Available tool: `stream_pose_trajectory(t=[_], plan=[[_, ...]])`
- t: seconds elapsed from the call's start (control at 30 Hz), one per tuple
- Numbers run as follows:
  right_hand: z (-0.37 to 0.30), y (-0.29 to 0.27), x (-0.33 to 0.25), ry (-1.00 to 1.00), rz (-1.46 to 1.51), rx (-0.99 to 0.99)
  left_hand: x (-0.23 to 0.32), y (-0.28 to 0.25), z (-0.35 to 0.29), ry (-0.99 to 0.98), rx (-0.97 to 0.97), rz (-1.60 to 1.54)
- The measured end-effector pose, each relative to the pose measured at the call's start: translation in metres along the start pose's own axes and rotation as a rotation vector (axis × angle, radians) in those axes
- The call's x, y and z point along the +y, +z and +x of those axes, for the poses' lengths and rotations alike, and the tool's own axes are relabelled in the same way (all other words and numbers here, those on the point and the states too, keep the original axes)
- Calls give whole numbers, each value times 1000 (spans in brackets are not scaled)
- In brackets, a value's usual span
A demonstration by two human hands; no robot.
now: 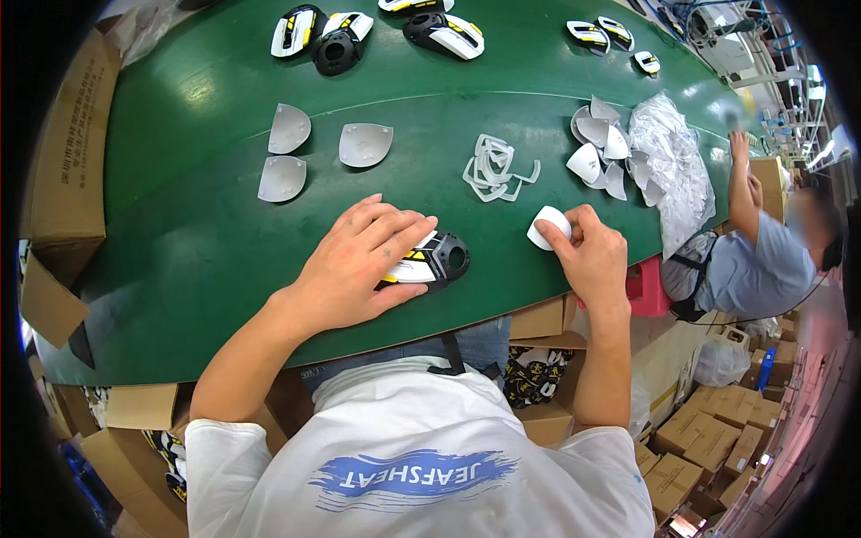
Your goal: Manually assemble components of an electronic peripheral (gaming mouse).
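Note:
My left hand [345, 264] lies over a black, white and yellow plastic housing [451, 256], thumb on its near side and fingers across its far side. The housing rests on the green table, its black end with a round hole pointing right. To the right, my right hand [594, 255] pinches a small white curved cover [548, 226] between thumb and fingers, just above the tabletop and apart from the housing. Beyond my hands lies a small heap of translucent curved strips [491, 169]. Three grey curved covers lie farther left, one of them a rounded cover [366, 145].
A pile of curved covers [592, 134] sits beside a clear plastic bag [673, 161] at right. Several similar housings [446, 38] stand along the back. A cardboard box [76, 143] borders the left side. Another person [753, 264] sits at right, near a red stool [649, 289].

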State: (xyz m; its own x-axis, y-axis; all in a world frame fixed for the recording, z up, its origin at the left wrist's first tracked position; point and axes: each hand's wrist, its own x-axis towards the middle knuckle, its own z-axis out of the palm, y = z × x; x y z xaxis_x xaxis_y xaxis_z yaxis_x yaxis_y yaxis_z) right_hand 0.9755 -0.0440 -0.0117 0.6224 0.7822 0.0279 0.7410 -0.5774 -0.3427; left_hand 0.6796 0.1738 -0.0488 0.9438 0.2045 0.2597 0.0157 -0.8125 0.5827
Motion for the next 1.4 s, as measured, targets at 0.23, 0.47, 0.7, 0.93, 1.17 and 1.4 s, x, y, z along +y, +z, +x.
stream_pose_trajectory(t=[0.23, 0.47, 0.7, 0.93, 1.17, 1.4], plan=[[-3, -25, 16, -249, 37, 105, -1, 0, -1, -8, -3, -6], [1, -37, -11, -360, -24, -324, -4, 1, -1, -9, 9, -6], [3, -13, 23, -388, 602, -269, -6, 6, -5, -1, 43, 1], [-6, 54, -36, -568, 714, -166, -6, 10, -6, 3, 31, -2], [8, 48, -63, -803, 378, -153, -7, 12, -9, 11, 56, 1], [-7, 42, -70, -883, 40, -50, -10, 14, -6, 28, 37, 11]])
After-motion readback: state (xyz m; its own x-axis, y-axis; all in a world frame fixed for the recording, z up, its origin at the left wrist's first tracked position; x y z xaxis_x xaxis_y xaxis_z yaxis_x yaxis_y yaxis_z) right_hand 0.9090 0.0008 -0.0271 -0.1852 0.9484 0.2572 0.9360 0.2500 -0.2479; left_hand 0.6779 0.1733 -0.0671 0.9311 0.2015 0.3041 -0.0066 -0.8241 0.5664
